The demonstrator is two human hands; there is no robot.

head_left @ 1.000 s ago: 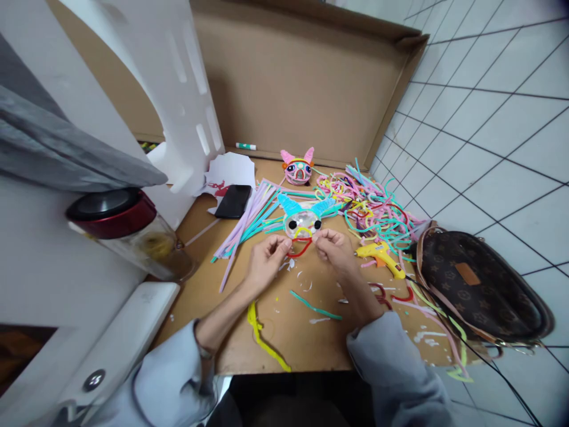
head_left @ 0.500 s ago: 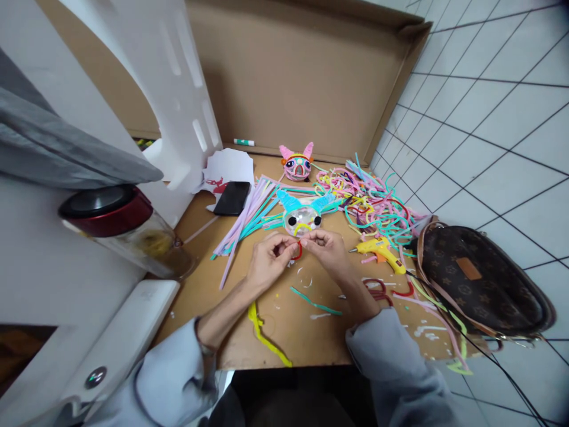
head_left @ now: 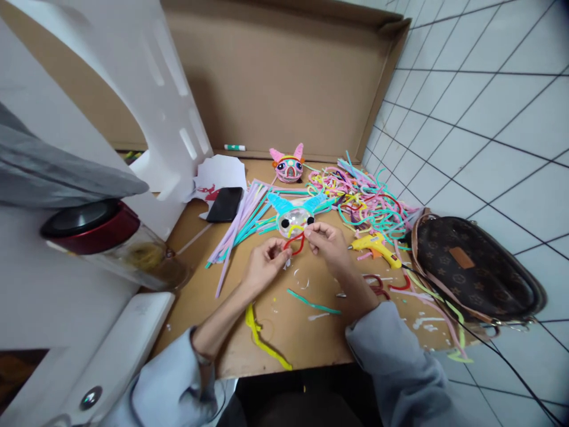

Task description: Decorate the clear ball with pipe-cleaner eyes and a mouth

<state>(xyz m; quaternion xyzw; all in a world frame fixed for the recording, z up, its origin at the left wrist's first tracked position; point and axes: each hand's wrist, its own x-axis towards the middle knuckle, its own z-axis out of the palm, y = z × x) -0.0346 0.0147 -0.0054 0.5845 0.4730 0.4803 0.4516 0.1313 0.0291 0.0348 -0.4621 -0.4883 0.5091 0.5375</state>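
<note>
The fingers of our left hand (head_left: 265,262) and right hand (head_left: 329,245) pinch a bent red pipe cleaner (head_left: 300,237); it sits just in front of the blue-eared toy (head_left: 295,217), over the surface (head_left: 315,344); it should be light, fuzzy and bendy, best held near its ends.

Arranged on the tabletop (head_left: 313,344) with near animal head (head_left: 296,217) before far animal head (head_left: 288,168), fanned pipe cleaners (head_left: 240,220) right of smartphone (head_left: 225,205), tangled pipe cleaners (head_left: 377,206) far right, glue gun (head_left: 377,245) just before them, and marker (head_left: 235,147) far left.
</note>
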